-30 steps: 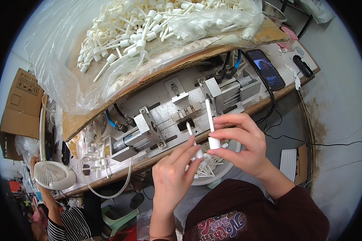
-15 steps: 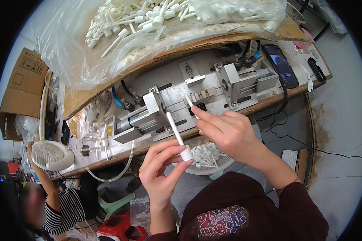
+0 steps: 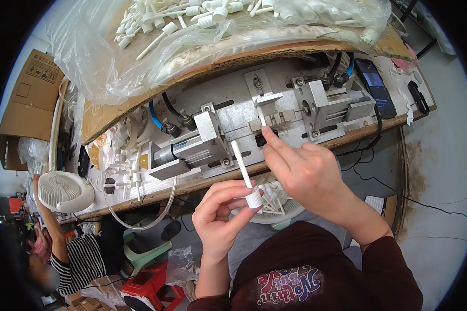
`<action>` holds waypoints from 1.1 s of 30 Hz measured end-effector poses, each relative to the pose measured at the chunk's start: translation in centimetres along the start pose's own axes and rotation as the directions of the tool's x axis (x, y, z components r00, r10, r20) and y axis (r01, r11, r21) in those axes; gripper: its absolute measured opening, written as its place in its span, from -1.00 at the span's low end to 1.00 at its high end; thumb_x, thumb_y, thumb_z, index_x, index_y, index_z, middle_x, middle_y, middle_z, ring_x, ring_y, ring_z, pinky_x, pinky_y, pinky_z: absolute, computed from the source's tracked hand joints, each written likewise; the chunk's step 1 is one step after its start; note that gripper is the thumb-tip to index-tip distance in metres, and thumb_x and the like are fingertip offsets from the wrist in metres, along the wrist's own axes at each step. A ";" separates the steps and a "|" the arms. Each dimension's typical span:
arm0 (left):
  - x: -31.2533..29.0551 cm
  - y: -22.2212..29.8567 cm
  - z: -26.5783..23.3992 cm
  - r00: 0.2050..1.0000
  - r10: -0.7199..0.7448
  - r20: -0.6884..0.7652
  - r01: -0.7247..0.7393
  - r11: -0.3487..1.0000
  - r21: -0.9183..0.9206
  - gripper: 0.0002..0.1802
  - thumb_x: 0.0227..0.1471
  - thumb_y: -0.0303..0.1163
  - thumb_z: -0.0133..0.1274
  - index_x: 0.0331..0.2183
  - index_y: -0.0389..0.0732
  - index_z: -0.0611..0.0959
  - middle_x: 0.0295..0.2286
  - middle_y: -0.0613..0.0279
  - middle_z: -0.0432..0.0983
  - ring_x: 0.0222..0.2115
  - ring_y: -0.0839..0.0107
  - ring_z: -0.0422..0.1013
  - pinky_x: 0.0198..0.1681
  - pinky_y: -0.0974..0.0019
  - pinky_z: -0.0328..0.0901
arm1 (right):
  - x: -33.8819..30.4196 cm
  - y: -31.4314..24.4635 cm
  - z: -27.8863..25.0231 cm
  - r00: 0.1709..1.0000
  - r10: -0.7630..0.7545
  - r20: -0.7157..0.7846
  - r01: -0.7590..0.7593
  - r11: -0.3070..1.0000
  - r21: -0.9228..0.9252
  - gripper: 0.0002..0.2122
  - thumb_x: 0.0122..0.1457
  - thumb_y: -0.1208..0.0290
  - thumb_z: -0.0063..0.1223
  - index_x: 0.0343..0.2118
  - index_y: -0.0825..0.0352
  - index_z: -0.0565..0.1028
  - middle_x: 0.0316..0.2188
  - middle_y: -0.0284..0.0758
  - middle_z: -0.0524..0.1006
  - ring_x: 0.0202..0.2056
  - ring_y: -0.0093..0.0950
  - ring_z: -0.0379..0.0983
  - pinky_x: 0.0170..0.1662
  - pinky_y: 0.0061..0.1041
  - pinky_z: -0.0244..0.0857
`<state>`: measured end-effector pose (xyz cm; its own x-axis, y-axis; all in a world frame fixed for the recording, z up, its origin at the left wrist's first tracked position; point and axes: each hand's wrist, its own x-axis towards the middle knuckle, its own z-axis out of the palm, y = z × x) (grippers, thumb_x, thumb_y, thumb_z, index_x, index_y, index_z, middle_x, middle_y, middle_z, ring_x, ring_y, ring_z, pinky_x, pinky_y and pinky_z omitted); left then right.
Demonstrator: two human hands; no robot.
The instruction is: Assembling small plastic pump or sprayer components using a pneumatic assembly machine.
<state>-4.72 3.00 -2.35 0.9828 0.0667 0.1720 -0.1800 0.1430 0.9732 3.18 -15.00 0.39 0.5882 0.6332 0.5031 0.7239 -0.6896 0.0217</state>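
Note:
My left hand (image 3: pixel 222 216) pinches the ribbed white cap (image 3: pixel 253 199) of an applicator, its white stem (image 3: pixel 242 163) pointing up and tilted left. My right hand (image 3: pixel 308 168) is at the small metal block fixture (image 3: pixel 281 118) in the middle of the machine. Its index fingertip lies on a short white rod (image 3: pixel 261 115) at the fixture's left end, below a metal stop plate (image 3: pixel 269 99). The other fingers are curled in, and the thumb is hidden. Two pneumatic cylinders, left (image 3: pixel 194 146) and right (image 3: pixel 337 106), flank the fixture.
A cardboard sheet (image 3: pixel 202 66) carries a plastic bag of white applicators (image 3: pixel 207 20) above the machine. A bowl (image 3: pixel 291 213) of more white applicators is near my lap. At right lie a phone (image 3: pixel 376 88) and a black tool (image 3: pixel 418 97). A fan (image 3: pixel 66 192) and another person (image 3: pixel 83 259) are left.
My right hand has brought the white rod up against the fixture, below the stop plate. My left hand still holds the capped applicator. The whole view has shifted slightly.

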 end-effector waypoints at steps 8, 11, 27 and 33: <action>-0.2 -0.6 0.0 1.000 -0.026 0.016 0.027 0.997 -0.078 -0.65 -0.15 -0.85 0.14 -0.23 -0.46 0.56 -0.17 -0.11 0.46 -0.20 0.14 0.53 -0.13 0.21 0.53 | 0.6 0.7 -0.4 0.999 0.010 0.043 -0.013 0.997 0.078 -0.90 -0.14 0.47 0.09 -0.56 0.30 0.39 -0.17 -0.06 0.60 -0.72 -0.60 0.40 -0.56 -0.64 0.26; -0.3 -0.2 0.1 0.999 -0.046 0.012 0.047 0.992 -0.120 -0.67 -0.14 -0.85 0.13 -0.23 -0.49 0.59 -0.16 -0.10 0.47 -0.16 0.16 0.52 -0.08 0.25 0.50 | 0.8 0.6 -0.6 0.998 0.006 0.055 -0.011 0.997 0.077 -0.89 -0.16 0.48 0.10 -0.56 0.31 0.40 -0.18 -0.04 0.60 -0.71 -0.55 0.43 -0.56 -0.61 0.30; -2.0 0.7 0.4 1.000 0.005 0.002 -0.005 0.999 -0.049 -0.64 -0.16 -0.84 0.16 -0.22 -0.48 0.59 -0.17 -0.09 0.46 -0.19 0.17 0.53 -0.12 0.27 0.53 | -1.7 1.2 -0.5 1.000 0.026 0.018 -0.030 0.933 0.357 -0.77 -0.13 0.42 0.30 -0.38 0.33 0.53 -0.11 -0.27 0.58 -0.43 -0.46 0.53 -0.40 -0.49 0.35; -2.3 0.6 0.7 0.994 -0.026 0.107 -0.005 0.961 0.276 -0.65 -0.18 -0.75 0.24 -0.24 -0.34 0.68 -0.24 0.05 0.54 -0.23 0.31 0.53 -0.19 0.34 0.51 | -4.3 0.4 -2.3 0.951 0.311 0.006 -0.225 0.676 0.702 -0.84 -0.02 0.43 0.29 -0.42 0.36 0.55 -0.28 -0.26 0.61 -0.41 -0.43 0.53 -0.36 -0.51 0.36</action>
<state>-7.08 2.24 -2.05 0.9859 -0.0427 0.1621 -0.1665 -0.1357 0.9767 0.17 -18.81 0.19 0.7858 0.3897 0.4802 0.6101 -0.3616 -0.7050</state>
